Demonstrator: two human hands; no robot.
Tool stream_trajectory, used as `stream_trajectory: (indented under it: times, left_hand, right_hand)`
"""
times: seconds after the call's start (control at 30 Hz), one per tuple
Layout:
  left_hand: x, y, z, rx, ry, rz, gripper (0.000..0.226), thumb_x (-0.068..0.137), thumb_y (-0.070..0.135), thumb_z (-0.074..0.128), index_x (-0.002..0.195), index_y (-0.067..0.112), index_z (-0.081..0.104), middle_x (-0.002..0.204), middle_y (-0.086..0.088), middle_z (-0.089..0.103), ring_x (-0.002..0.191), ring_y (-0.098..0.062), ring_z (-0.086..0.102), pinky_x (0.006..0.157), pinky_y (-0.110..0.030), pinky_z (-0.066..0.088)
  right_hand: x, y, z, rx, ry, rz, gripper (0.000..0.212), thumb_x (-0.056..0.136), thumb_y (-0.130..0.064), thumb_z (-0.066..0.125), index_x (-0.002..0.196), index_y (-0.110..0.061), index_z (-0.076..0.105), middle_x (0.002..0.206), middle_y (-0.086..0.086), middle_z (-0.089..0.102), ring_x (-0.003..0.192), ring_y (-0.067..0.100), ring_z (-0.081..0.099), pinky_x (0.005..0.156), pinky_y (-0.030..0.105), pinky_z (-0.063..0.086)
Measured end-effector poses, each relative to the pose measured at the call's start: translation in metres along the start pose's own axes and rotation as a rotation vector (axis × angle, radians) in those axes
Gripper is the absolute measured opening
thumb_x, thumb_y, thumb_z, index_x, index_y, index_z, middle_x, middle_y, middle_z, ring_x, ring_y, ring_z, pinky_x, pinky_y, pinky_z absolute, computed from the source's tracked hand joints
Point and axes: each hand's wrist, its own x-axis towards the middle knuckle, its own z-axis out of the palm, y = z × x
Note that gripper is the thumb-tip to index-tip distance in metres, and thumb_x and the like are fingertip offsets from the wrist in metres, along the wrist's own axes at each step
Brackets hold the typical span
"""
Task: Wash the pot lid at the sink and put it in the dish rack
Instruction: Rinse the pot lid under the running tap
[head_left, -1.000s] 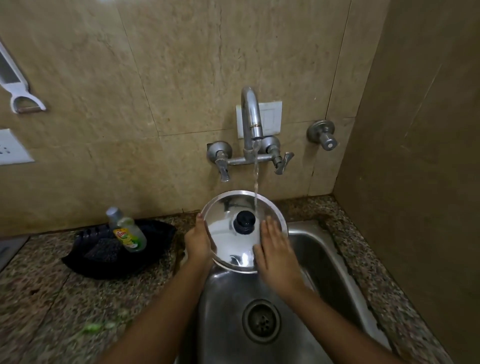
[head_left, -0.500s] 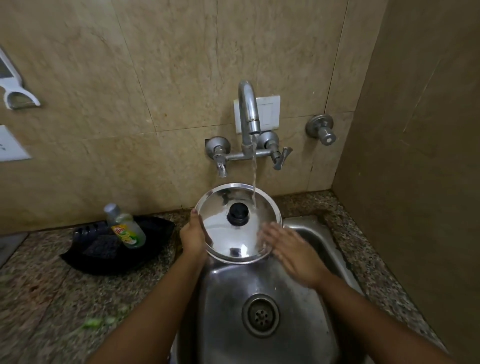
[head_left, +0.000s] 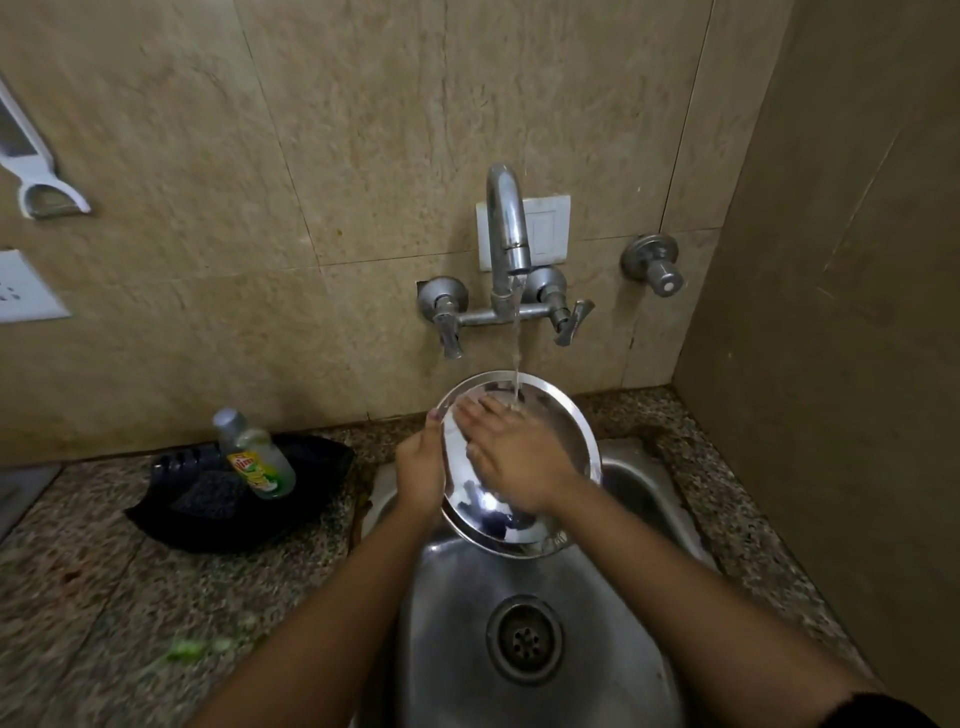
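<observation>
A round steel pot lid (head_left: 566, 431) is tilted over the back of the steel sink (head_left: 452, 613), under water running from the tap (head_left: 506, 228). My left hand (head_left: 421, 470) grips the lid's left rim. My right hand (head_left: 511, 454) lies flat across the lid's face with fingers spread, covering the black knob; the stream falls by its fingertips. No dish rack is in view.
A black tray (head_left: 311, 488) on the granite counter left of the sink holds a dish soap bottle (head_left: 254, 457) and a dark scrubber (head_left: 208, 493). A peeler (head_left: 36, 171) hangs on the wall at left. A side wall closes in at right. Green scraps (head_left: 192, 649) lie on the counter.
My right hand has moved from the lid's right edge onto its face, up under the water stream, hiding the knob. My left hand keeps its grip on the rim.
</observation>
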Motion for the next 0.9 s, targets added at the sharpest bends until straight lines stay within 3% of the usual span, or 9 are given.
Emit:
stream_trajectory:
  times: [0.07,0.23,0.33,0.4,0.5,0.63,0.7,0.8,0.9]
  left_hand:
    - [0.000,0.001,0.002,-0.014,-0.031,0.016,0.040,0.098,0.034,0.045,0.083,0.006,0.069,0.073,-0.008,0.068,0.066,-0.018,0.064,0.056,-0.016,0.051]
    - [0.014,0.000,-0.012,-0.081,0.037,-0.059,0.040,0.094,0.044,0.049,0.075,0.014,0.066,0.076,-0.005,0.067,0.072,-0.021,0.063,0.070,-0.030,0.051]
    - [0.015,-0.001,-0.022,-0.076,0.049,-0.059,0.038,0.095,0.040,0.049,0.071,0.013,0.062,0.074,-0.004,0.064,0.069,-0.018,0.060,0.066,-0.029,0.049]
    - [0.012,-0.007,-0.021,-0.055,0.031,-0.055,0.039,0.095,0.041,0.050,0.070,0.013,0.063,0.072,-0.005,0.064,0.069,-0.021,0.061,0.071,-0.034,0.051]
    - [0.003,-0.009,-0.010,-0.017,-0.042,-0.036,0.042,0.095,0.042,0.049,0.072,0.011,0.065,0.071,-0.007,0.065,0.068,-0.023,0.061,0.066,-0.030,0.052]
    - [-0.002,-0.003,-0.001,0.003,-0.078,-0.002,0.041,0.097,0.037,0.047,0.082,0.004,0.068,0.069,-0.007,0.065,0.060,-0.019,0.059,0.047,-0.016,0.048]
    - [-0.003,0.001,0.002,0.017,-0.094,0.012,0.042,0.097,0.034,0.047,0.086,0.001,0.069,0.071,-0.011,0.066,0.063,-0.022,0.061,0.052,-0.018,0.050]
    - [0.001,-0.004,0.008,0.007,-0.138,-0.016,0.041,0.096,0.037,0.050,0.075,0.008,0.070,0.079,-0.016,0.071,0.076,-0.030,0.067,0.073,-0.035,0.055]
    - [0.003,-0.012,0.009,0.011,-0.155,-0.009,0.039,0.095,0.036,0.052,0.070,0.011,0.070,0.068,-0.009,0.070,0.063,-0.022,0.067,0.061,-0.027,0.051]
  right_hand:
    - [-0.021,-0.021,0.016,-0.135,0.082,-0.045,0.062,0.089,-0.030,0.052,0.147,-0.015,0.033,0.154,0.004,0.035,0.144,0.021,0.029,0.117,0.044,0.010]
    - [-0.082,0.006,0.052,-0.099,0.098,-0.150,0.058,0.098,-0.035,0.036,0.152,-0.022,0.018,0.160,-0.004,0.015,0.148,0.016,0.012,0.119,0.039,0.010]
    - [-0.086,0.042,0.050,0.015,0.099,0.181,0.060,0.097,-0.040,0.028,0.152,-0.022,0.013,0.160,-0.005,0.009,0.148,0.014,0.006,0.117,0.045,0.022]
    - [-0.071,0.055,0.038,0.110,0.117,0.324,0.060,0.096,-0.046,0.014,0.152,-0.023,0.011,0.159,-0.008,0.009,0.147,0.011,0.001,0.119,0.046,0.015]
    - [-0.037,0.055,0.017,0.231,0.133,0.250,0.069,0.091,-0.057,0.000,0.151,-0.026,0.014,0.160,-0.009,0.010,0.146,0.007,-0.001,0.121,0.040,0.004]
    - [-0.011,0.050,-0.004,0.390,0.032,0.226,0.051,0.102,-0.041,0.019,0.150,-0.024,0.021,0.160,-0.005,0.011,0.148,0.013,0.002,0.120,0.039,0.002]
    - [-0.011,0.039,-0.004,0.320,-0.008,0.160,0.050,0.103,-0.037,0.025,0.151,-0.025,0.018,0.161,-0.005,0.009,0.148,0.013,0.003,0.121,0.040,0.004]
    - [-0.018,0.018,0.003,0.044,0.018,0.070,0.053,0.099,-0.039,0.024,0.151,-0.025,0.020,0.160,-0.003,0.016,0.148,0.017,0.011,0.120,0.042,0.007]
    - [-0.035,0.004,0.014,-0.110,0.070,-0.107,0.053,0.095,-0.040,0.029,0.145,-0.024,0.036,0.152,-0.002,0.038,0.143,0.021,0.029,0.118,0.048,0.015]
